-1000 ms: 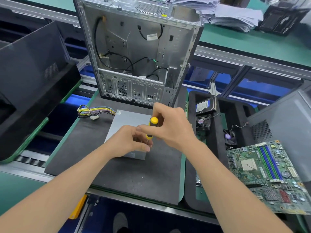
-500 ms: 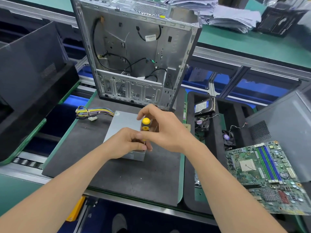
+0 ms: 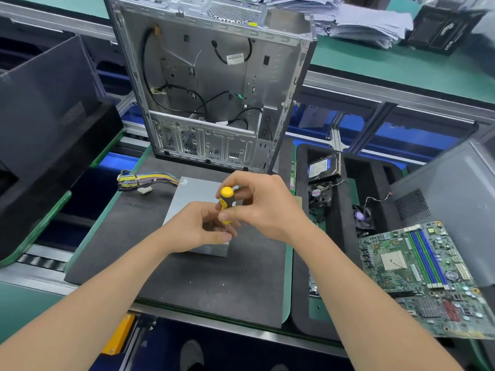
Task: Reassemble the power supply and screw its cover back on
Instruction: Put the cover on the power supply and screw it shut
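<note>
The grey metal power supply (image 3: 195,195) lies flat on a dark foam mat (image 3: 214,285), its bundle of coloured wires (image 3: 146,180) trailing off to the left. A yellow-and-black screwdriver (image 3: 225,200) stands nearly upright over the supply's near right part. My right hand (image 3: 263,207) grips its handle from the right, thumb across the front. My left hand (image 3: 199,228) rests on the supply's near edge, its fingers curled at the screwdriver's lower shaft. The tip and any screw are hidden behind my fingers.
An open, stripped computer case (image 3: 211,84) stands upright behind the mat. To the right a black foam tray (image 3: 345,204) holds a hard drive (image 3: 322,166) and fans, and a green motherboard (image 3: 426,277) lies at the right edge. A black panel (image 3: 45,129) leans at left.
My right hand's fingers have shifted around the screwdriver handle, which stays over the same spot on the supply. My left hand keeps its place at the shaft.
</note>
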